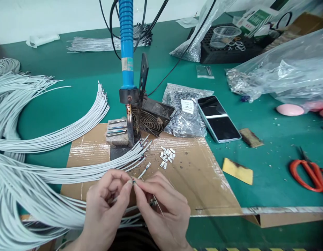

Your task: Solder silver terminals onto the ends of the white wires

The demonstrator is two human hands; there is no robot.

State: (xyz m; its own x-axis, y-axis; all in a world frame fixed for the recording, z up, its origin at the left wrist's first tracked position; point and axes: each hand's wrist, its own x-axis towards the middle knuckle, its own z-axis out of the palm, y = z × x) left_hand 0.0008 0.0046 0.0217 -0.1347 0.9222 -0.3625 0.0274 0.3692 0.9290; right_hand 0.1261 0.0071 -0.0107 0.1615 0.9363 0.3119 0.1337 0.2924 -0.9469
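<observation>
- Grip: left hand [106, 204] and right hand [163, 207] closed, fingertips pinching a tiny cable end [134, 181] between them.
- Cable end sits above cardboard [200, 184], near white connectors [167, 157].
- Labelled clear bag [189, 118]: dark pieces inside, too blurred to identify.
- Clear tub [225, 33] rests on black tray [219, 57].

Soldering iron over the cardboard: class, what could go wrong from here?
If hot, the soldering iron could scorch the white cables, whose ends lie close beside it.

The left hand and right hand pinch a cable end near it, so a reach forward might risk a burn.

A knock could scatter the loose white connectors on the cardboard.
</observation>
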